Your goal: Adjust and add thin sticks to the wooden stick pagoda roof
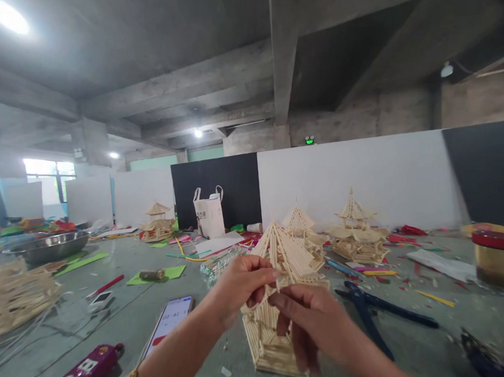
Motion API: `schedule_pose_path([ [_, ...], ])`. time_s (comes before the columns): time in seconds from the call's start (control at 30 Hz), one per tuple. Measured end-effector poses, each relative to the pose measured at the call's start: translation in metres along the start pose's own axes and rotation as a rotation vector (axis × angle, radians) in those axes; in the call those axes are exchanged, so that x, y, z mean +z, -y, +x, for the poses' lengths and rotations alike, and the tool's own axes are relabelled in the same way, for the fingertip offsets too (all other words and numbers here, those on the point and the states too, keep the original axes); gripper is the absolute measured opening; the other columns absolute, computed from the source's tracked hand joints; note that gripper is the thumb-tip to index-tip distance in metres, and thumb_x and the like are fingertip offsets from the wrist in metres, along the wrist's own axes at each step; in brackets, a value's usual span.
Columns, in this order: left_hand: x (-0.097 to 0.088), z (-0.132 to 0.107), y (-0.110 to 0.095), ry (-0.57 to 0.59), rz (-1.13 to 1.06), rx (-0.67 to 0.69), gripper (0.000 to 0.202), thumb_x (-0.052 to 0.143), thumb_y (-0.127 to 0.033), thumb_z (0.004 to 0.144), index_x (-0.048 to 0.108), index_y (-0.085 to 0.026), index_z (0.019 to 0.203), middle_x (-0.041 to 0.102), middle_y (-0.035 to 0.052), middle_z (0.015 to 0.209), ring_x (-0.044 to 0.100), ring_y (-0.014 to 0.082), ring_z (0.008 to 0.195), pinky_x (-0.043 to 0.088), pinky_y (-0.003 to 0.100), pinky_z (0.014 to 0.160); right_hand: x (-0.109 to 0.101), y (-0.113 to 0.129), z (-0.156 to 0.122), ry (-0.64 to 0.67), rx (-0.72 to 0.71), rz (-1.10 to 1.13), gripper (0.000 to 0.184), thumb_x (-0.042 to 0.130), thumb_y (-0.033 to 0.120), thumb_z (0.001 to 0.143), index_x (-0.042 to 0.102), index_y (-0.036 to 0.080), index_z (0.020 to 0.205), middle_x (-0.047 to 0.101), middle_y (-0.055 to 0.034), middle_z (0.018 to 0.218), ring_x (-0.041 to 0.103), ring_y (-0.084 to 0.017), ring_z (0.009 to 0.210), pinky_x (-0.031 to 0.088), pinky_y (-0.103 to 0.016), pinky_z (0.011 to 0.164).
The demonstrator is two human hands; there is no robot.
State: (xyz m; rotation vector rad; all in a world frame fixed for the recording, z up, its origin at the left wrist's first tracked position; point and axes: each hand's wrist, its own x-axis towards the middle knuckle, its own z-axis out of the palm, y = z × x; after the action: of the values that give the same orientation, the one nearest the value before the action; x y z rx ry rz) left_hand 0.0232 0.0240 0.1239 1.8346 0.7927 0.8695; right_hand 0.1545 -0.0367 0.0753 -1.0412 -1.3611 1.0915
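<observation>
A small pavilion model (276, 352) built of thin wooden sticks stands on the table right in front of me, its pointed stick roof (284, 250) rising behind my fingers. My left hand (242, 282) is at the model's left side below the roof, thumb and fingers pinched together. Close beside it, my right hand (312, 314) also has thumb and forefinger pressed together, its lower fingers curled and slightly blurred. The fingertips of both hands nearly meet in front of the model. Whatever sits between them is too small to make out, and the hands cover the model's middle.
Behind stand other stick pavilions (354, 232). Dark-handled pliers (370, 306) lie to the right, near a red-lidded jar (494, 263). On the left are a phone (171, 317), a purple object (96, 364), a stick frame (12, 299) and a steel bowl (52, 248). Paper scraps lie around.
</observation>
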Motion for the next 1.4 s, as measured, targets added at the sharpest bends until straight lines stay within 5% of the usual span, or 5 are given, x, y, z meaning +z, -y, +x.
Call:
schedule_pose_path([
  [0.07, -0.001, -0.002, 0.001, 0.033, -0.071, -0.019, 0.021, 0.059, -0.032, 0.074, 0.054, -0.015, 0.062, 0.041, -0.0072, 0.039, 0.03, 0.0027, 0.034, 0.02, 0.016, 0.034, -0.017, 0.008, -0.003, -0.117, -0.228, -0.393, 0.033, 0.061, 0.044, 0.075, 0.062, 0.017, 0.095, 0.061, -0.0028, 0.074, 0.056, -0.012, 0.046, 0.043, -0.023, 0.038],
  [0.2, 0.003, -0.006, 0.005, 0.102, -0.181, -0.034, 0.016, 0.061, -0.027, 0.07, 0.056, -0.015, 0.061, 0.044, -0.0057, 0.044, 0.032, 0.0026, 0.035, 0.018, 0.017, 0.033, -0.036, 0.012, -0.007, -0.155, -0.59, -0.768, 0.071, 0.076, 0.026, 0.065, 0.043, 0.028, 0.128, 0.055, -0.0052, 0.113, 0.055, -0.019, 0.086, 0.046, -0.033, 0.077],
  [0.6, 0.009, -0.006, 0.021, 0.239, -0.348, -0.034, 0.008, 0.061, -0.019, 0.065, 0.058, -0.014, 0.059, 0.054, -0.0025, 0.05, 0.035, 0.002, 0.033, 0.019, 0.018, 0.032, -0.043, 0.0, -0.001, -0.057, -0.695, -0.94, 0.08, 0.079, 0.031, 0.064, 0.034, 0.032, 0.13, 0.049, -0.004, 0.124, 0.048, -0.024, 0.108, 0.042, -0.036, 0.09],
  [0.87, -0.007, 0.002, 0.023, 0.136, -0.269, 0.005, 0.024, 0.065, -0.036, 0.072, 0.059, -0.013, 0.074, 0.06, -0.0012, 0.063, 0.04, 0.0019, 0.036, 0.023, 0.016, 0.032, -0.059, 0.003, 0.022, -0.302, -0.853, -1.112, 0.062, 0.063, 0.044, 0.078, 0.035, 0.025, 0.13, 0.058, -0.008, 0.113, 0.057, -0.024, 0.098, 0.05, -0.04, 0.081],
  [1.4, -0.031, 0.004, 0.06, 0.197, -0.144, 0.041, 0.02, 0.066, -0.031, 0.068, 0.058, -0.014, 0.074, 0.049, -0.0086, 0.046, 0.036, 0.0019, 0.03, 0.023, 0.012, 0.027, -0.054, -0.007, 0.056, -0.306, -1.083, -1.747, 0.07, 0.042, 0.056, 0.088, 0.034, 0.004, 0.133, 0.052, -0.0164, 0.129, 0.036, -0.025, 0.125, 0.027, -0.044, 0.102],
])
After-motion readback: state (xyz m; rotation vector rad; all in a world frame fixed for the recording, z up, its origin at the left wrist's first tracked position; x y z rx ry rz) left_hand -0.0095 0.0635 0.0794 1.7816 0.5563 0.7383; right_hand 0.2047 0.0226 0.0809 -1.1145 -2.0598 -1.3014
